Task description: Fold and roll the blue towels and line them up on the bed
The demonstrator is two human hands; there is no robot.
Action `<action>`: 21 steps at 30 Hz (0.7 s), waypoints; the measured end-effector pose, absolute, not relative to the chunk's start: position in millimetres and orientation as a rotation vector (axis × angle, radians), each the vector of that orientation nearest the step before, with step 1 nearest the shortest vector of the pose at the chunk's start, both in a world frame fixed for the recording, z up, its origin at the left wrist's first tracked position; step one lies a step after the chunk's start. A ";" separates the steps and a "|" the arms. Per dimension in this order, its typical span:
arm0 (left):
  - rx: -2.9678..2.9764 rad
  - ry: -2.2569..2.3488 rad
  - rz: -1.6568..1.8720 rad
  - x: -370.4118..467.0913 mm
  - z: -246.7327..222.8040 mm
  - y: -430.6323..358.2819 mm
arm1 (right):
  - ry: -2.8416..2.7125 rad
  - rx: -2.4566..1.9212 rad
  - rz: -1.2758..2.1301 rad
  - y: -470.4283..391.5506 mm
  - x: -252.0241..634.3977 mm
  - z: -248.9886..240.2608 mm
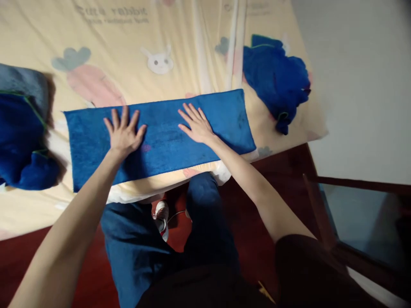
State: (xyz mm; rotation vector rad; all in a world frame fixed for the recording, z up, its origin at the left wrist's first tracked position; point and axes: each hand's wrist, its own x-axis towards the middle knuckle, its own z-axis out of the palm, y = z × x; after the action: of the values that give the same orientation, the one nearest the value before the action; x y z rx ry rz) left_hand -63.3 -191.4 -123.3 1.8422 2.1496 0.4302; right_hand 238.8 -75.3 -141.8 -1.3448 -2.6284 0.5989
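Observation:
A blue towel (pixel 163 128) lies spread flat as a long rectangle near the bed's front edge. On its left part rests my left hand (pixel 123 132), palm down with fingers spread. My right hand (pixel 197 125) lies flat on the right half, fingers stretched out and slightly apart. Neither hand grips anything. A small pinkish mark shows on the cloth beside my left thumb. The towel's surface looks mostly smooth, with a few darker patches.
The bed (pixel 180 81) wears a cream sheet printed with carrots and a rabbit. Crumpled blue cloths with green edging lie at right (pixel 276 77) and left (pixel 22 145), the left one against a grey cushion-like thing (pixel 28 81). A white wall (pixel 359 94) stands at right.

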 end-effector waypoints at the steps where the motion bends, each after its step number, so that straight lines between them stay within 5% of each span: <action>1: 1.795 2.215 0.470 -71.4 -125.6 -190.9 | -2.575 -1.452 0.571 -67.4 254.1 -144.1; 10: 1.557 2.485 0.578 -146.8 -131.3 -181.2 | -2.251 -1.966 0.343 0.1 396.7 -145.7; 16: 1.534 2.474 0.528 -138.2 -126.9 -192.0 | -2.305 -1.929 0.175 -17.5 362.4 -129.2; 21: 1.697 2.261 0.490 -66.4 -116.5 -218.6 | -2.514 -1.496 0.300 -82.9 272.5 -110.4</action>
State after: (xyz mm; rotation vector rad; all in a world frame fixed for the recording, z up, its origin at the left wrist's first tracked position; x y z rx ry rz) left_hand -66.4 -218.6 -116.5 1.6972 2.2608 0.4899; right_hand 272.5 -82.9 -110.4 -1.4960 -2.5144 0.2997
